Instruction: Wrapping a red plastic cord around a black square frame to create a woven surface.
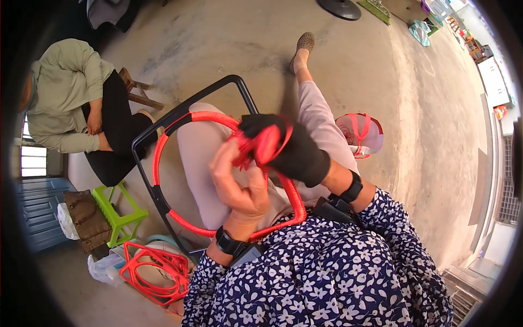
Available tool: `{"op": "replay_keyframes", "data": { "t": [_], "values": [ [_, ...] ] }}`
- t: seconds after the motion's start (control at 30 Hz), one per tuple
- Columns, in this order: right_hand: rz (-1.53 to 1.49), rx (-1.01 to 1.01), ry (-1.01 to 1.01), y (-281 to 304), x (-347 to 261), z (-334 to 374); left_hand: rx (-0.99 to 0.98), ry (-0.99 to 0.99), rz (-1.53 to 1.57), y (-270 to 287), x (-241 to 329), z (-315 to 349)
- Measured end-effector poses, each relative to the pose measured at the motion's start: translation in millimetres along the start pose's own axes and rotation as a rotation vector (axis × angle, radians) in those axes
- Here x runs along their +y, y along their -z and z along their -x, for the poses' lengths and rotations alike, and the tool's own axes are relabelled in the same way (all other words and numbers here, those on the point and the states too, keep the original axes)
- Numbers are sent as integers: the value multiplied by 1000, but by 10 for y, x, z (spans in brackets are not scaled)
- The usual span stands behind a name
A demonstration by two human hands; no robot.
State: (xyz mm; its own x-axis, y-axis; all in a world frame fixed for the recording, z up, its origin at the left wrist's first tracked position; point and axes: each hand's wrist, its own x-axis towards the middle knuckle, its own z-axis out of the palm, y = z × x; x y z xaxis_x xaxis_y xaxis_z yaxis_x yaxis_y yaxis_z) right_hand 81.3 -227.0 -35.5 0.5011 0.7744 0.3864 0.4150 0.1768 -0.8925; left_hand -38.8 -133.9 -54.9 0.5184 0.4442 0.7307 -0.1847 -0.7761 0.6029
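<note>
A black metal frame [190,101] with rounded corners rests across my lap. Fixed in it is a ring [158,158], largely wrapped in red cord, with bare black stretches at its left and upper left. My right hand [299,150], in a black glove, grips a bundle of red cord [267,145] above the ring's upper right part. My bare left hand [239,188] is beside the bundle, its fingers curled at the red strands. Motion blurs both hands, and the exact finger contact on the cord is partly hidden.
Red-wrapped frames [155,272] lie low at my left, near a green stool [117,215] and a brown bag [87,218]. Another person [71,98] sits at the left, hands together. A bag with red straps [362,133] stands beyond my right leg.
</note>
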Motion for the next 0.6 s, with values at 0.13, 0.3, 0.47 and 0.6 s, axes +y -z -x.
{"op": "replay_keyframes", "data": {
  "t": [0.13,0.3,0.47,0.6],
  "values": [
    [-303,438,-316,518,37,80,27,613,228,-122,-111,107],
    [809,-145,-451,1192,107,243,-82,1037,569,-108,-158,115],
    [-83,233,-760,1491,198,736,-137,1227,714,-120,-72,91],
    [623,-429,-828,1621,121,815,-126,1274,696,-123,-63,79]
  ]
}}
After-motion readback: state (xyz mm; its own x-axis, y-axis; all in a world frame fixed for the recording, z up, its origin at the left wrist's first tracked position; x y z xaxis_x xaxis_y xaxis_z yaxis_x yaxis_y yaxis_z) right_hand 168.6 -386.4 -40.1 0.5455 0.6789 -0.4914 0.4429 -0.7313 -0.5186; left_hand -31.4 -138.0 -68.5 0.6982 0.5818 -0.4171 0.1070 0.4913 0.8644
